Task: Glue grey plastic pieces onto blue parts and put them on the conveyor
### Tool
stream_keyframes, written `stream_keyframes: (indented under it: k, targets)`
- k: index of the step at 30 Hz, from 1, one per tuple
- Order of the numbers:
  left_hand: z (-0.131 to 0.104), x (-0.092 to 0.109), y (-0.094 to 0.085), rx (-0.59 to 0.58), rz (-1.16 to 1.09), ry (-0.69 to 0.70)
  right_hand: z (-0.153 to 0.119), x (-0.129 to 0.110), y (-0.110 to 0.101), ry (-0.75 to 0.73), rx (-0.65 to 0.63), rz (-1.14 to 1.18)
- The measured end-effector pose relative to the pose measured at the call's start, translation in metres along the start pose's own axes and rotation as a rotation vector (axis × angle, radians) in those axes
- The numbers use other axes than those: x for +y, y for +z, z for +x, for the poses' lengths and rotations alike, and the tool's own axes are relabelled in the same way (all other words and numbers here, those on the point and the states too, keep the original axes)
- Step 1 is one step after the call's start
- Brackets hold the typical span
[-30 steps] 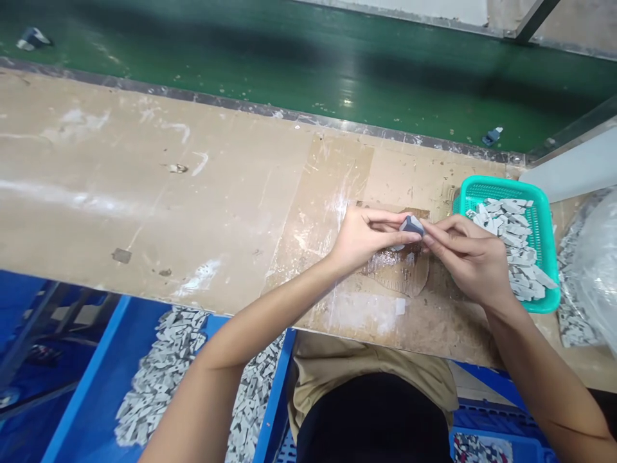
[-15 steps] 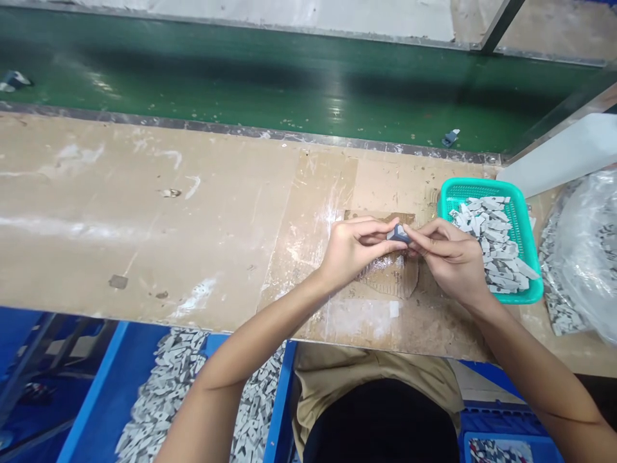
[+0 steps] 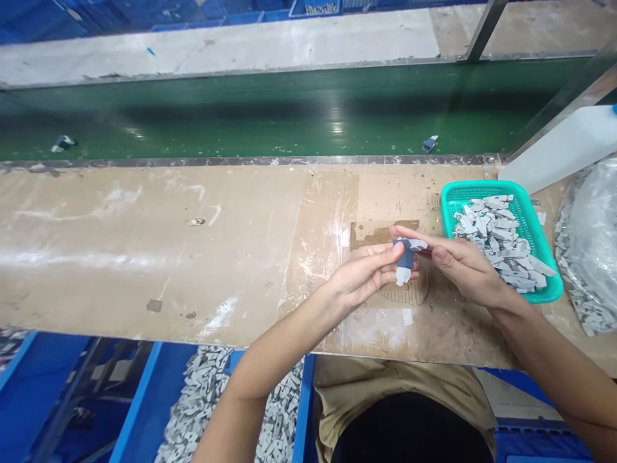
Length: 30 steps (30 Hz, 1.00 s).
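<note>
Now that the blue-and-white piece (image 3: 406, 258) has turned, both pale ends show. The left hand (image 3: 359, 276) pinches it between the bench's (image 3: 250, 225) near and far edges, beside the green basket (image 3: 484, 186); the right hand (image 3: 465, 263) has loosened, thumb apart, its contact unclear.

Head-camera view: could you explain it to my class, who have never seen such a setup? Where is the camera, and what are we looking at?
There is no robot here. One camera, worn on a person's head, looks forward and down. The left hand holds a small blue-and-white piece; the right hand reaches in beside it. On the worn tabletop stands a green basket of pale parts. Beyond the tabletop runs a dark green strip.
</note>
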<state>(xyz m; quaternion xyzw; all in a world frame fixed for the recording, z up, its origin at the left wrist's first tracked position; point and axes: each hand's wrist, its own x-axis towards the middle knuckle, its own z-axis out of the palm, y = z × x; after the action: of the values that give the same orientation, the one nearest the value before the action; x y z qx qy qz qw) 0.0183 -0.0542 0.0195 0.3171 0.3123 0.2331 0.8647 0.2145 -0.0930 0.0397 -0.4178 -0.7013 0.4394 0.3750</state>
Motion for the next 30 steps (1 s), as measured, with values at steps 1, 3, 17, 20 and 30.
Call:
stream_keyframes:
  k: [1,3,17,20,30]
  targets:
    - [-0.001,0.000,0.001,0.001,-0.006,0.005,0.000,-0.002,0.001,-0.019,0.003,-0.007]
    - [-0.003,0.003,0.003,0.012,-0.015,0.010,-0.001,-0.005,0.003,-0.066,0.026,-0.056]
    - [0.005,0.018,-0.005,0.183,0.135,0.022,0.003,-0.006,-0.013,-0.172,0.162,-0.286]
    - [0.018,0.041,-0.017,0.340,0.277,0.135,-0.006,0.002,-0.054,0.000,0.491,-0.481]
    - [0.160,0.161,-0.072,1.141,0.937,0.525,-0.022,0.055,-0.067,0.163,0.237,-0.677]
